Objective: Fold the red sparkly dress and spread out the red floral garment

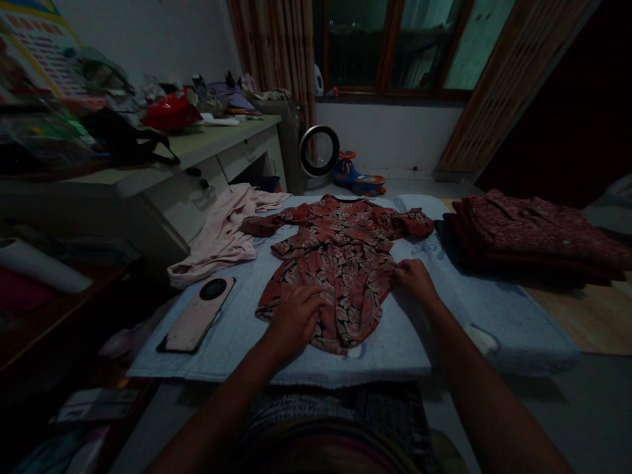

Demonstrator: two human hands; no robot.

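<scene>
The floral garment (340, 263) lies spread mid-bench (415, 336). The right hand (417, 280) has its grip pinching the garment's three o'clock edge; the left hand (296, 319) (fingers loosely curved) rests on its seven o'clock part. Phone (200, 316) at eight o'clock.

Dusky light fills a room seen through a wide lens, its desk (247, 135) stretched toward the left edge; faint greenish light shows at the window (385, 46), while corners sink into heavy shadow.
</scene>
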